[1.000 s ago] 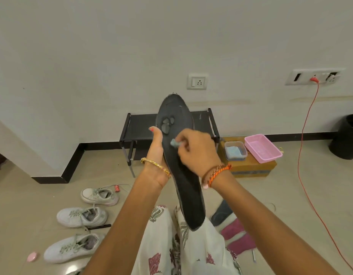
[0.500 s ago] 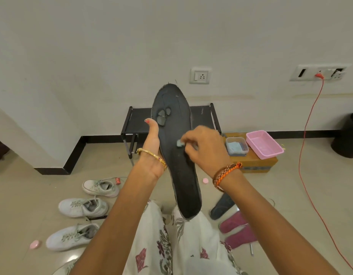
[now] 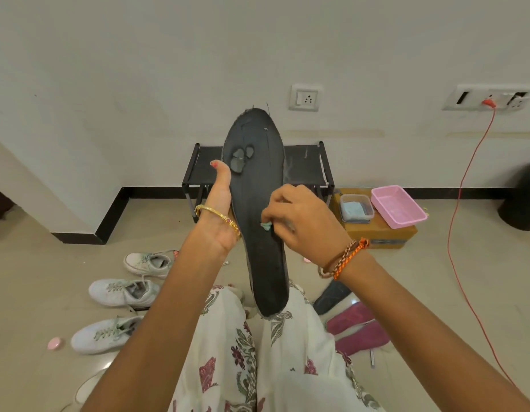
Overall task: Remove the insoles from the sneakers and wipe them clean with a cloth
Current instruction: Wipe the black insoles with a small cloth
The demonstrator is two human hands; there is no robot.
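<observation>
Teal scrap of cloth [image 3: 266,226] is pinched in the curled fingers of the right hand [image 3: 299,218], pressed against the middle of the long black foam insole [image 3: 257,209]. Only a little corner of the cloth pokes out, the rest is hidden inside the fist. The left hand [image 3: 220,209] grips the insole from its left edge, thumb up along the side, fingers wrapped behind where you can't see them. So the insole is held up in the air, roughly upright, toe end at the top with a few greyish worn patches near the thumb, heel end hanging just over the lap in the white floral fabric [image 3: 257,367].

Going outward: three white lace-up sneakers [image 3: 123,292] sit on the beige tiled floor [image 3: 49,278] to the left, lined up one behind the other. A small pink round thing [image 3: 54,343] lies near the closest one. On the right there's a dark shoe [image 3: 330,295] and a pair of magenta slippers [image 3: 357,328]. Behind the insole stands a black metal shoe rack [image 3: 305,168] against the white wall, and beside it a brown cardboard box [image 3: 379,233] carrying a clear plastic container with something blue in it [image 3: 356,208] plus a pink plastic tray [image 3: 399,205]. A red cable [image 3: 466,179] drops from the wall socket down to the floor.
</observation>
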